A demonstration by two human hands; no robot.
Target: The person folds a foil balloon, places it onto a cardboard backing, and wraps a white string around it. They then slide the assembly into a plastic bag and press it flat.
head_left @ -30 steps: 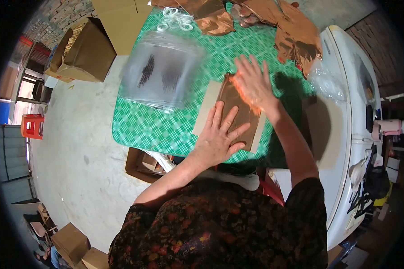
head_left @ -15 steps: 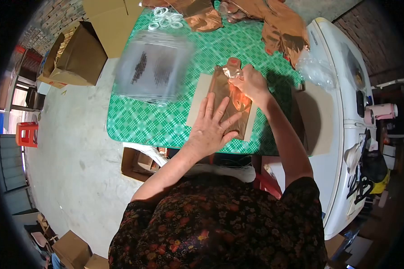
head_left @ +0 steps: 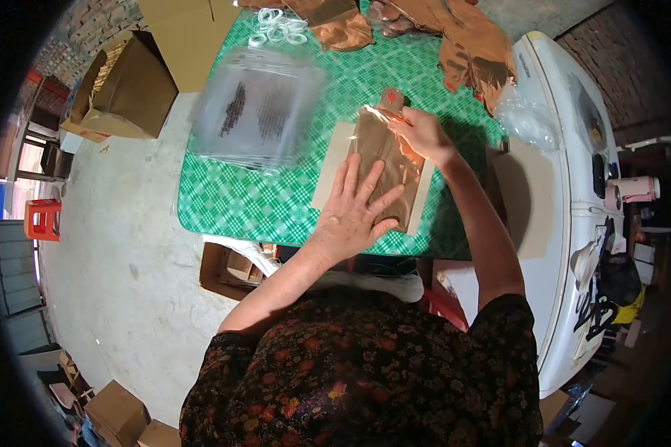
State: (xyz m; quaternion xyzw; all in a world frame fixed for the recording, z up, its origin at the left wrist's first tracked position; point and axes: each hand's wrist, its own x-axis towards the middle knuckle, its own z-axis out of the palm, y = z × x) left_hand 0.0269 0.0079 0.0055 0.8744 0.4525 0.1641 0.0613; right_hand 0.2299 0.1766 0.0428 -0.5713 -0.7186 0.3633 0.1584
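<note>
A flat, shiny copper-coloured foil balloon (head_left: pixel 367 138) lies folded on a pale cardboard sheet (head_left: pixel 326 177) near the table's front edge. Its narrow tab with a red mark sticks out at the far end. My left hand (head_left: pixel 354 212) rests flat on the near half of the foil, fingers spread. With curled fingers, my right hand (head_left: pixel 425 138) grips the foil at its upper right; the fingertips are partly hidden.
A stack of clear plastic bags (head_left: pixel 257 112) lies left on the green checked tablecloth (head_left: pixel 216 197). White coils (head_left: pixel 278 28) and more crumpled copper foil (head_left: pixel 473 37) sit at the back. A white fridge (head_left: pixel 555 223) lies right, and an open carton (head_left: pixel 130 86) stands left.
My right hand has shifted slightly right and outward, and the foil's upper part looks smoother and wider. My left hand stays in place, spread on the foil.
</note>
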